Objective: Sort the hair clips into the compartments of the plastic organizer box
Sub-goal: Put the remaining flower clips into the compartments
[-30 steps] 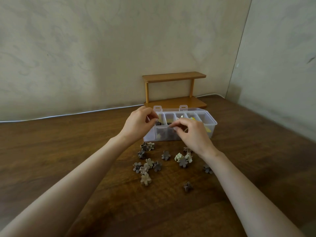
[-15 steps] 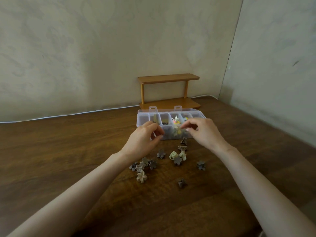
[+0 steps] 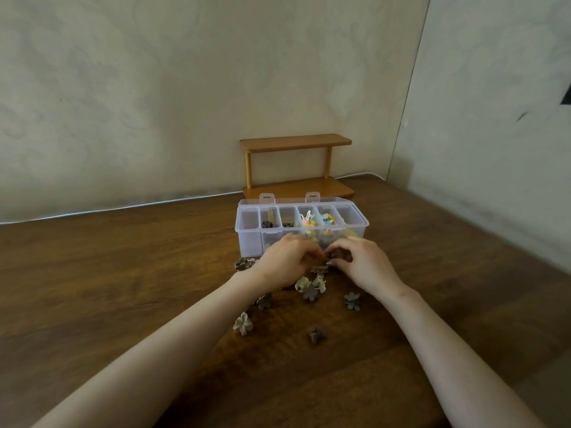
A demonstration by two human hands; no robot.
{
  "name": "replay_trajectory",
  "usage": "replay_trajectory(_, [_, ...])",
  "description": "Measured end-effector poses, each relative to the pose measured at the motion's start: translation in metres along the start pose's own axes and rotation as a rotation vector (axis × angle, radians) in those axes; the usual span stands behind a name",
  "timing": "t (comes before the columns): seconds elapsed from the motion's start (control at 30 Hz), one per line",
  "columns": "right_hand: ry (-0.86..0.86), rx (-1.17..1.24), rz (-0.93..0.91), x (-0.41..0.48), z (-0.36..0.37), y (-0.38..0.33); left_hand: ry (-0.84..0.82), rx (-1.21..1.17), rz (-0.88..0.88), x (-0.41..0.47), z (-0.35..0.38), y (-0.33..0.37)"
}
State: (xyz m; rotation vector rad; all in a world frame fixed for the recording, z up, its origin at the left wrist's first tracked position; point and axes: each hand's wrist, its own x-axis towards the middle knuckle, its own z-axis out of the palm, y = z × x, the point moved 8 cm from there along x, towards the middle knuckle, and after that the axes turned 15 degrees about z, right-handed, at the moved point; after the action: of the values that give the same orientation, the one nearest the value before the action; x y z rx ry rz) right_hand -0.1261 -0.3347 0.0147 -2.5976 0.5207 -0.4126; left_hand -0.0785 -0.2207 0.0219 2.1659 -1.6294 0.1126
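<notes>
Scattered on the grained dark-wood table (image 3: 123, 304) lie matte, flower-shaped hair clips (image 3: 244, 324), beige and brown. Beyond them, the right hand (image 3: 361, 264) has its grip pinched on a brown clip (image 3: 333, 258). The left hand (image 3: 287, 261) curls against it, grip unclear. Behind stands the clear plastic organizer box (image 3: 248, 242).

Dark wood table (image 3: 123, 288) fills the lower frame, grain running left to right. Two-tier wooden shelf (image 3: 295, 140) at centre, on the table's far edge against the back wall (image 3: 185, 88). White cable (image 3: 123, 207) along the wall's foot, left to centre. Side wall (image 3: 494, 118) at right; dark shape (image 3: 567, 95) at right edge, cut off.
</notes>
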Motion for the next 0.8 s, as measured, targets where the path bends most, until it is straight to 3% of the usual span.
replay_trajectory(0.1, [0.002, 0.047, 0.042, 0.002, -0.003, 0.008, -0.083, 0.017, 0.008, 0.007, 0.008, 0.0])
replay_trajectory(0.37, [-0.11, 0.213, 0.058, 0.001, 0.0, 0.008, -0.108, 0.027, 0.002, 0.006, 0.007, -0.001])
replay_trajectory(0.8, [-0.139, 0.22, 0.05, -0.001, 0.0, 0.003, 0.043, -0.089, -0.055, -0.016, -0.018, -0.014])
